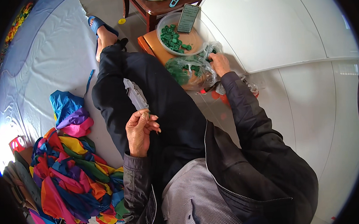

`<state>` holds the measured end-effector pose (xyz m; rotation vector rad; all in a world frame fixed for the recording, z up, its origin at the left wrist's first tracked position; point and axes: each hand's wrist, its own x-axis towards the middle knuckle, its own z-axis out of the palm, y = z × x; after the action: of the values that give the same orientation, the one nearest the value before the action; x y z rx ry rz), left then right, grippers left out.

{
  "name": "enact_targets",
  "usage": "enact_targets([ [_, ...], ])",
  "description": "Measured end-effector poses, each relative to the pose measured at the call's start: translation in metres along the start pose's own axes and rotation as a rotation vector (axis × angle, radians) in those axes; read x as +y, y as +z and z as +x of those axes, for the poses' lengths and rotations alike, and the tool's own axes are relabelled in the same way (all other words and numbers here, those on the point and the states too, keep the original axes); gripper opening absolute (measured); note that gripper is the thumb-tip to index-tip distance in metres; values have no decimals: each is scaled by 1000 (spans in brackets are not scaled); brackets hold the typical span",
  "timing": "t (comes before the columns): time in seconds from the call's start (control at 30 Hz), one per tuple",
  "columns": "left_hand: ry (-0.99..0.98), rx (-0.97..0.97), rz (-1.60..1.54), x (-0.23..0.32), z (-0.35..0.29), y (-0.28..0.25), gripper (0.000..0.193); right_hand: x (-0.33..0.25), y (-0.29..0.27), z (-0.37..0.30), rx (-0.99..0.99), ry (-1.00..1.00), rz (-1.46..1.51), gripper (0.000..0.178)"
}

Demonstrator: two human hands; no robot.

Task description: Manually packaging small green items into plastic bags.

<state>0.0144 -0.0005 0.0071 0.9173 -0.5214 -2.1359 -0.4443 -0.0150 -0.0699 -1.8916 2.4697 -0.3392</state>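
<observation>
My left hand (142,131) is raised over my lap, thumb and fingers pinched together. A small bit shows at the fingertips, too small to name. Just beyond it, a whitish, ridged plastic piece (136,94) lies on my dark trousers. Out to the right, my right hand (220,64) is at a clear plastic bag (204,79) holding small green pieces. Its fingers are curled in among the bag's folds, and their tips are partly hidden. Behind the bag stands a clear round tub (200,33) with round green plastic pieces (171,38) in it.
A phone (188,18) leans in the tub, which stands on an orange-brown wooden stool (147,45). Farther back is a dark wooden chair (141,7) bearing another bowl. Bright multicoloured fabric (70,173) is heaped at my left. A white panelled surface (272,24) rises at the right.
</observation>
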Motion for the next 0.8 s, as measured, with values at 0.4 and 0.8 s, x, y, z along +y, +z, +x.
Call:
enact_targets([
  [0.4,23,20,-23,1,2,6,18,11,6,2,45,64,44,8],
  [0.8,27,28,-3,-6,2,3,17,-50,-85,-27,107,510,706,13],
])
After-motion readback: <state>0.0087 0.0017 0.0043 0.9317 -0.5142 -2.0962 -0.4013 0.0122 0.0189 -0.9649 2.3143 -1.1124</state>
